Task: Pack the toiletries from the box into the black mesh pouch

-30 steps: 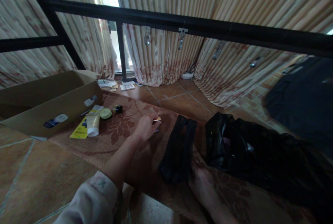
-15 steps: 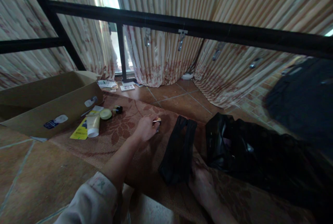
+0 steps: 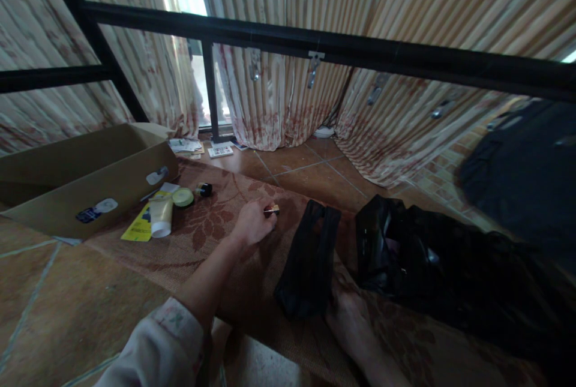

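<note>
My left hand [image 3: 253,223] is closed around a small dark object with a shiny, pale-gold part [image 3: 272,211], too small to name surely, low over the brown patterned cloth [image 3: 225,255]. To its right stands a black bag [image 3: 308,261], narrow and upright, with a slit near its top. My right hand [image 3: 353,318] grips the bag's lower right side, its fingers partly hidden in shadow. Left of my left hand lie a cream tube [image 3: 161,217], a yellow packet [image 3: 137,228], a round pale-green container [image 3: 182,197] and a small black-capped jar [image 3: 205,189].
An open cardboard box [image 3: 112,189] stands at the left. A large black plastic bag [image 3: 432,267] lies at the right. Papers [image 3: 220,151] rest on the tiled floor near the curtains [image 3: 279,99]. A black metal bar [image 3: 288,39] crosses in front of them.
My left hand has shifted very slightly and turned the small object a little. My right hand and the black bag look the same.
</note>
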A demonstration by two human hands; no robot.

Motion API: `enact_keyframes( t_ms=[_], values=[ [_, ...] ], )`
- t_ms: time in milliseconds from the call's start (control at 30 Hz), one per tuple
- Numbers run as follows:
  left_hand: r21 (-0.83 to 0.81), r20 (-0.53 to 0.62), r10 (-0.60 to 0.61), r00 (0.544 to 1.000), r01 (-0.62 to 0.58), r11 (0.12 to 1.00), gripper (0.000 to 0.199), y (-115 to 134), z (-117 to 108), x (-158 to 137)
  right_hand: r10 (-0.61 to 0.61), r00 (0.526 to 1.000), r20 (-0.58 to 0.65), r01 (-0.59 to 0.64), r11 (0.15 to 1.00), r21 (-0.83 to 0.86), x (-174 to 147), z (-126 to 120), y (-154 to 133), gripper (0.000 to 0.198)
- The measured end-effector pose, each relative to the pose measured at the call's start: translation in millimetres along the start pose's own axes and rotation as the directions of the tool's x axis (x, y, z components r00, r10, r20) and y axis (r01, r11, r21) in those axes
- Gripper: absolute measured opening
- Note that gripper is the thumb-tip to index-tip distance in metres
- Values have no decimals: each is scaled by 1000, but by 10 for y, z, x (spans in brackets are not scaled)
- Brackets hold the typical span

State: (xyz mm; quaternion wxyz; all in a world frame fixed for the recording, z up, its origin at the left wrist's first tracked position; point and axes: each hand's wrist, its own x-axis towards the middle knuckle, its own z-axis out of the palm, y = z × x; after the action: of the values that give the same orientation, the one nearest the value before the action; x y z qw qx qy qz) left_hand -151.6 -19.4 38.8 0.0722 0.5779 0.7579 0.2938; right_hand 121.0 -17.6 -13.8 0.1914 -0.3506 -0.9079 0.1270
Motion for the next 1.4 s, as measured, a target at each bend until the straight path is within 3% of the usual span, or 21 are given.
enact_keyframes(
  t_ms=[833,1400],
  values=[
    [-81,35,-107,994,110,991,13,41,-14,3,6,1000,-3,-6,1000,3,-3,-6,-22,30],
    [-104,53,46,998,-41,994,11,-83,-35,25,-4,1000,0,4,1000,-13,1,8,-8,30]
  ],
)
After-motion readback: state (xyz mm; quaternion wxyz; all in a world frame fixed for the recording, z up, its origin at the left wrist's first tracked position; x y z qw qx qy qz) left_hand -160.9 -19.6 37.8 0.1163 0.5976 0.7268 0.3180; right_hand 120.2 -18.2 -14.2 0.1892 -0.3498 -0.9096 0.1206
